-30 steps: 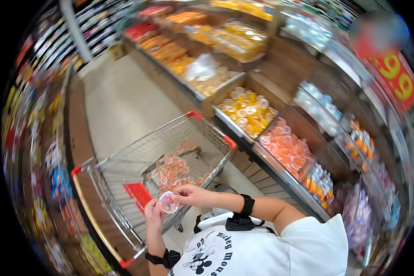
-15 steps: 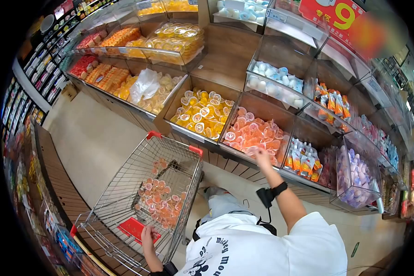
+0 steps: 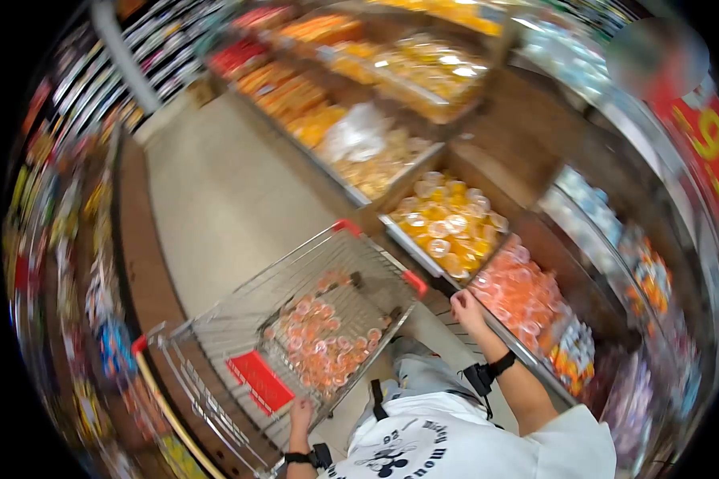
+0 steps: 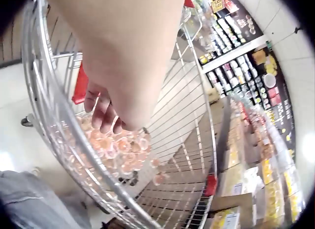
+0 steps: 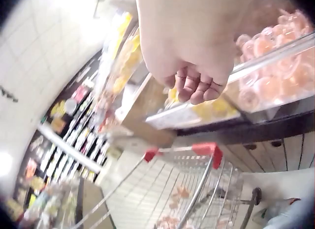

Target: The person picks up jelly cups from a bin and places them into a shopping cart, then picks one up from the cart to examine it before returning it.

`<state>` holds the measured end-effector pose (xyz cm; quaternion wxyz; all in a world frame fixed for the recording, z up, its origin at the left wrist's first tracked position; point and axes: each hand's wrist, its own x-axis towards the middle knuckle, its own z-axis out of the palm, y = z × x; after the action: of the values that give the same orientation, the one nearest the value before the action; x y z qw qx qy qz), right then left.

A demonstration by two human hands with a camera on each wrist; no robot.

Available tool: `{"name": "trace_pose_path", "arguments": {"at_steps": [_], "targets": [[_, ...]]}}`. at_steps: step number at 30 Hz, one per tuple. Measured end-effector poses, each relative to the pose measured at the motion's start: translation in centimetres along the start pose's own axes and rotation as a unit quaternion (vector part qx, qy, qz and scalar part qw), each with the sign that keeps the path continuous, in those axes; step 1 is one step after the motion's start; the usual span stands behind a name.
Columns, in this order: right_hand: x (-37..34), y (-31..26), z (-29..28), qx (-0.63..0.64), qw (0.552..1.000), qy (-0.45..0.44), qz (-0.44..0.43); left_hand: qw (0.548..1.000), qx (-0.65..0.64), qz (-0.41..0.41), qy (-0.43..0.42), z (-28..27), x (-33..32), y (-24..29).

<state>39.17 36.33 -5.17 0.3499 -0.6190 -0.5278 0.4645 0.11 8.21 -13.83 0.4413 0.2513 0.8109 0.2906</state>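
My left hand hangs beside the near side of the shopping cart, close to its red panel. In the left wrist view its fingers curl loosely and no item shows in them. Many small pink-orange jelly cups lie in the cart. My right hand is by the front edge of the display bins, near the pink jelly cups. The right wrist view shows its fingers bent loosely toward the palm, with nothing visible between them.
A bin of yellow jelly cups adjoins the pink one. Orange-and-white pouches fill the bin nearer me. A white plastic bag lies on goods farther along. Low shelves with packages run along the left, beyond the cart.
One second ago both hands held a round-lidded jelly cup over the cart. Then the right hand reached over the pink bin; now it has drawn back to the bin's front edge, and the left hand is lower.
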Motion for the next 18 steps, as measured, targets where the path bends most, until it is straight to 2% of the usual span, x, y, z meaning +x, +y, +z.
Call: {"name": "trace_pose_path", "arguments": {"at_steps": [2, 3, 4, 6, 7, 9, 12, 16, 17, 18], "targets": [[-0.1, -2.3, 4.3, -0.044, 0.992, -0.120, -0.011, 0.981, 0.173, 0.058, 0.066, 1.8, -0.5, -3.2], [0.4, -0.1, 6.6, -0.063, 0.982, -0.171, -0.041, 0.975, 0.197, 0.050, 0.089, 1.9, -1.6, -2.1], [0.1, -1.7, 8.3, -0.067, 0.963, -0.254, 0.056, 0.968, 0.223, 0.044, 0.108, 1.6, -2.3, 1.1], [0.6, -0.5, 11.9, -0.162, 0.920, -0.356, 0.025, 0.960, 0.246, 0.015, 0.133, 1.8, -3.5, 3.9], [0.8, -0.1, 13.5, -0.154, 0.907, -0.390, 0.042, 0.959, 0.244, -0.005, 0.140, 2.1, -3.9, 4.5], [1.7, 0.4, 16.7, -0.134, 0.882, -0.445, 0.077, 0.955, 0.243, -0.034, 0.167, 2.3, -3.9, 5.2], [3.2, 0.7, 21.0, -0.191, 0.845, -0.495, 0.073, 0.943, 0.246, -0.066, 0.213, 2.6, -3.2, 5.7], [6.6, 6.4, 27.9, -0.373, 0.753, -0.533, -0.098, 0.930, 0.249, -0.107, 0.247, 2.3, -2.8, 6.2], [7.5, 8.5, 29.9, -0.381, 0.747, -0.540, -0.063, 0.929, 0.246, -0.116, 0.252, 2.4, -2.8, 6.3], [8.2, 9.8, 31.8, -0.392, 0.739, -0.542, -0.082, 0.926, 0.247, -0.113, 0.261, 2.3, -2.8, 6.7]]}}
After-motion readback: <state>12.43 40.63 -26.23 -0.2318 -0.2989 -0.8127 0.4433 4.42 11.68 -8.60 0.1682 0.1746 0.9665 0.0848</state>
